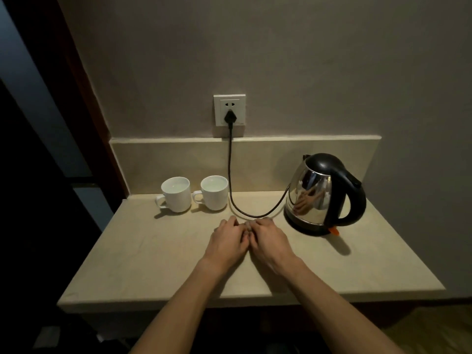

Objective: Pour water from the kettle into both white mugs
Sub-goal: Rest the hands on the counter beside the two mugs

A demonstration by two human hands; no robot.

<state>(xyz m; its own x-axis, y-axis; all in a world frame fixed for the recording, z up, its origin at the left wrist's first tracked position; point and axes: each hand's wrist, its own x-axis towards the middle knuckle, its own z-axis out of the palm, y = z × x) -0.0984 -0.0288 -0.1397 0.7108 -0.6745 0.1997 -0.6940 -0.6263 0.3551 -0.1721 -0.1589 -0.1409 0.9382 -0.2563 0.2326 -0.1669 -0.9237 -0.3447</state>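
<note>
Two hands, left hand (228, 238) and right hand (268, 238), flat, seemingly empty; two mugs (195, 192); one kettle (324, 194).

Cord (231, 175) loops between mugs (195, 194) and kettle (325, 194), seemingly low.

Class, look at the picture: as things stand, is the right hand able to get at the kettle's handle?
Probably yes. The right hand rests on the counter just left of the kettle. The handle faces right, so the hand would go round the kettle's front, where nothing stands in the way.
</note>
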